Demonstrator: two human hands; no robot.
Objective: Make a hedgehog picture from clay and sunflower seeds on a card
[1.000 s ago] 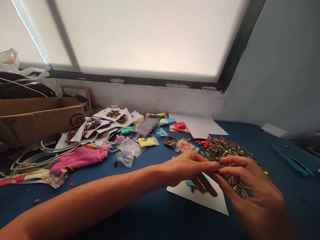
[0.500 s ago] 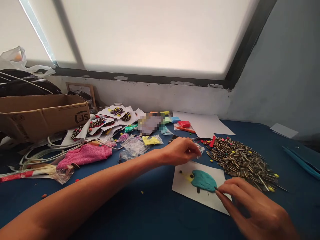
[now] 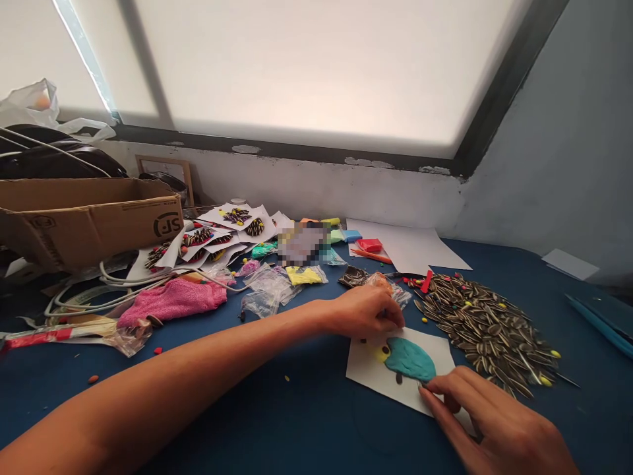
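Note:
A white card (image 3: 366, 379) lies on the table with a flattened teal clay shape (image 3: 410, 359) on it. Yellow clay (image 3: 380, 355) with a dark dot adjoins its left end, and a dark oval (image 3: 399, 379) sits below. My left hand (image 3: 368, 310) is curled closed at the card's upper edge, its fingertips touching there; whether anything is in them is hidden. At the teal shape's lower right, my right hand (image 3: 494, 409) pinches a small dark piece, mostly covered by thumb and forefinger. Its kind is unclear. Right of the card spreads a heap of striped sunflower seeds (image 3: 487, 323).
At left stand a cardboard box (image 3: 99, 224), a pink cloth (image 3: 175, 300) and a looped white cable (image 3: 106, 277). Behind my left arm lie plastic bags (image 3: 267, 287), seed-covered cards (image 3: 237, 218) and a red clay packet (image 3: 368, 245). A blue folder (image 3: 603, 323) is far right.
My left hand has come down onto the card's upper edge, covering part of it. My right hand's fingertips have shifted slightly left and down along the teal shape's lower edge.

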